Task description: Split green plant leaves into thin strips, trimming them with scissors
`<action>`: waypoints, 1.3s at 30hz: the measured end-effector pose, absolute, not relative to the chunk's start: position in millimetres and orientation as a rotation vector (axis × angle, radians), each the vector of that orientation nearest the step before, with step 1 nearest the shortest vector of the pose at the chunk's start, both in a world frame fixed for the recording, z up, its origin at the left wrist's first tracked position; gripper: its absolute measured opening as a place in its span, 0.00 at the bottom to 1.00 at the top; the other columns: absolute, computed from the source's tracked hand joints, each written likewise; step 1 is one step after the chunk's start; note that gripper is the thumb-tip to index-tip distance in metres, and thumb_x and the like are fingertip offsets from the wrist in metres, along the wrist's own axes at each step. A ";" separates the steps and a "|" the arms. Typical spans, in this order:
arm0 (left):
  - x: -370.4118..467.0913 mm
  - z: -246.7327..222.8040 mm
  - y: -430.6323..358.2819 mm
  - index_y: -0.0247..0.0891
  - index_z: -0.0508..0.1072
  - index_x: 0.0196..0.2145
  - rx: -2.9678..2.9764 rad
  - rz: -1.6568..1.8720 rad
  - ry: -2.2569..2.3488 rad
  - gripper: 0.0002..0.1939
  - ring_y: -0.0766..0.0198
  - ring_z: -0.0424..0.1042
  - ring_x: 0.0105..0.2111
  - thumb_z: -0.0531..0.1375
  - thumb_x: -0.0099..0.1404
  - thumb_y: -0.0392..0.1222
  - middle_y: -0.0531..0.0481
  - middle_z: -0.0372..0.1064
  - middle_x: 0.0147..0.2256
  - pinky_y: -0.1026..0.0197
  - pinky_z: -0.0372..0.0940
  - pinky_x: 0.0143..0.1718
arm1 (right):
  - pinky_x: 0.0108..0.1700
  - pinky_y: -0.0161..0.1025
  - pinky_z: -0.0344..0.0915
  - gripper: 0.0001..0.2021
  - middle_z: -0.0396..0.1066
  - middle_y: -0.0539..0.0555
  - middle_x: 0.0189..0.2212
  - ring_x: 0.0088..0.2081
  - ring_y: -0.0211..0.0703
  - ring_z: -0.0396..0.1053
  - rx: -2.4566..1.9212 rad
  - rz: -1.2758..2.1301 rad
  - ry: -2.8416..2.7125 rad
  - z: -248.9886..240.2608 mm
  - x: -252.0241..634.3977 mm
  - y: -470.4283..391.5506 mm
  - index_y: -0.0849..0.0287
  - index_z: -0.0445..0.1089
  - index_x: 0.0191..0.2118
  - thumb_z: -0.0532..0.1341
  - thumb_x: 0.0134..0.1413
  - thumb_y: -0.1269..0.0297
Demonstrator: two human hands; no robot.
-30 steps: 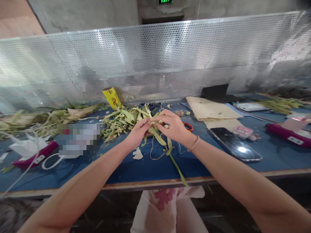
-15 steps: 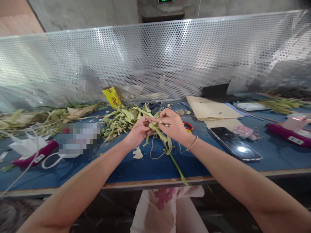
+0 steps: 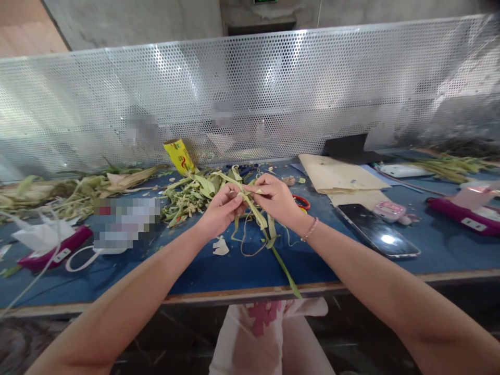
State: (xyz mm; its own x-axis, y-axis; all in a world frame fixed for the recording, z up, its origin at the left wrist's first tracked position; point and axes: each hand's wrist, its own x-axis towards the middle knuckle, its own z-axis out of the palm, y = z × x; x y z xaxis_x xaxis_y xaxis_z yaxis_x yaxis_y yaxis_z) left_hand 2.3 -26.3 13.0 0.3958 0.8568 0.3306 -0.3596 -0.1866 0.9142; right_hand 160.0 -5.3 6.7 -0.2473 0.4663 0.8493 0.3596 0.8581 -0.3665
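Pale green leaf strips (image 3: 255, 212) are pinched between my two hands above the blue table, their loose ends hanging toward me. My left hand (image 3: 223, 210) closes thumb and fingers on the strips from the left. From the right, my right hand (image 3: 275, 200) holds them too, fingertips together close to the left ones. A long green blade (image 3: 287, 273) trails down over the table's front edge, and a thin string (image 3: 242, 245) loops below the hands. Behind and left of my left hand lies a heap of green leaves and stems (image 3: 187, 200).
Red-handled scissors (image 3: 302, 202) lie beside my right hand. Further right are a phone (image 3: 377, 229), a pink case (image 3: 390, 210) and brown paper (image 3: 339, 174). A yellow tube (image 3: 178, 155) leans behind the heap. Purple tissue holders (image 3: 464, 216) stand at both sides.
My left thumb has shifted on the leaf strips, and the bundle between my hands now shows longer, pointing down toward me. Both hands keep their hold, in nearly the same place.
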 end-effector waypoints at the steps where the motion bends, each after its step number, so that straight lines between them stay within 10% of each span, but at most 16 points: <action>1: 2.9 13.4 -26.5 0.37 0.62 0.29 1.336 1.180 0.502 0.10 0.75 0.60 0.21 0.62 0.53 0.40 0.56 0.61 0.23 0.70 0.55 0.22 | 0.28 0.33 0.60 0.08 0.62 0.50 0.25 0.28 0.33 0.61 -0.601 0.098 -1.866 6.4 160.2 -4.4 0.58 0.73 0.30 0.56 0.49 0.73; 22: 9.5 12.0 -26.1 0.37 0.64 0.29 1.272 1.220 0.605 0.06 0.73 0.63 0.22 0.57 0.59 0.41 0.55 0.63 0.24 0.68 0.61 0.26 | 0.33 0.38 0.65 0.15 0.60 0.55 0.27 0.29 0.38 0.57 -0.664 -0.626 -2.194 6.8 170.7 -5.7 0.65 0.66 0.44 0.44 0.60 0.70; 39: 8.1 11.1 -26.2 0.40 0.57 0.29 1.332 1.247 0.642 0.10 0.72 0.66 0.21 0.58 0.57 0.40 0.59 0.63 0.20 0.67 0.62 0.26 | 0.35 0.38 0.64 0.14 0.63 0.56 0.28 0.33 0.39 0.61 -0.574 -0.508 -2.177 10.4 169.4 -11.7 0.61 0.67 0.29 0.47 0.59 0.70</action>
State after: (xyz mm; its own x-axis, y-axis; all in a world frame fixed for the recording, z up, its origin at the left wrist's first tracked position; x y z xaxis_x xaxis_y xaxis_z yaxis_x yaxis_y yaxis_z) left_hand 8.1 -26.2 11.1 0.2873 0.9123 0.2916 -0.2924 -0.2064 0.9338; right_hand 169.4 -11.7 10.4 -0.5688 0.2295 0.7898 0.5555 0.8153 0.1631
